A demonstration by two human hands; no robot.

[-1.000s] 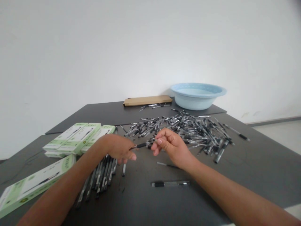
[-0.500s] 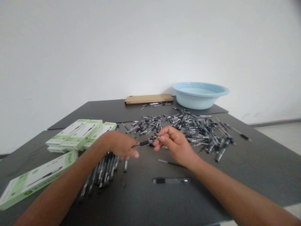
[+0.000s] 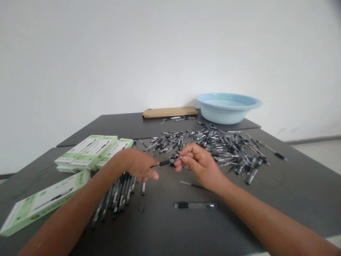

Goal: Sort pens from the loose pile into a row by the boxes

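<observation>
A pen with a black grip spans the space between my two hands above the table. My left hand is closed around its barrel end, palm turned down. At the other end, the thumb and fingers of my right hand pinch the tip; whatever small part sits in that pinch is too small to tell. Below my right hand lie a clear pen and a thin refill-like stick. A row of pens lies under my left wrist and forearm.
Several green-and-white pen boxes are stacked at left, with another box nearer. A large heap of loose pens covers the right middle. Behind it stand a light blue basin and a flat cardboard piece by the wall.
The whole view has shifted very slightly. Both hands keep the same hold on the pen, and nothing on the table has visibly moved.
</observation>
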